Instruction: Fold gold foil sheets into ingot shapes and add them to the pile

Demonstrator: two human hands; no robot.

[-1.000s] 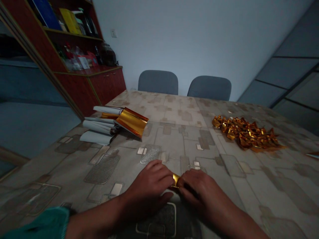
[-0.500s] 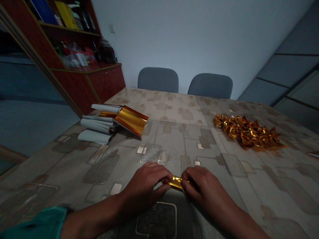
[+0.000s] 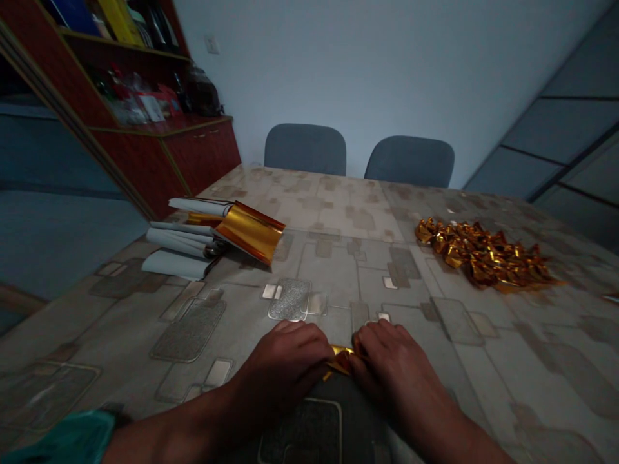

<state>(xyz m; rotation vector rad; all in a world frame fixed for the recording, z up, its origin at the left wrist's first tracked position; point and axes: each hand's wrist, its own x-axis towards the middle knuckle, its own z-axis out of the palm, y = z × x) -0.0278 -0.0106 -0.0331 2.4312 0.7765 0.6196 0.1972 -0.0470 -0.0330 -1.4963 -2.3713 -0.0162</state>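
Note:
Between my two hands is a small folded piece of gold foil paper (image 3: 341, 361), low over the near part of the table. My left hand (image 3: 294, 351) is closed on its left end, fingers curled over and thumb beneath. On the right end, my right hand (image 3: 387, 354) pinches it in the same way. Only the shiny middle of the paper shows; both ends are hidden by my fingers. A heap of folded gold foil pieces (image 3: 488, 254) lies to the right. At the left is a stack of gold foil sheets (image 3: 251, 231) with pale backs, loosely bent over.
A patterned cloth covers the table (image 3: 333, 264). Two grey chairs, a left one (image 3: 304, 149) and a right one (image 3: 410, 161), stand at its far edge against the wall. A red-brown cabinet (image 3: 200, 158) with shelves of goods is at the back left.
The gold paper has gone from a flat strip to a bent, creased shape. Both hands have rolled inward around its ends. The view has shifted slightly.

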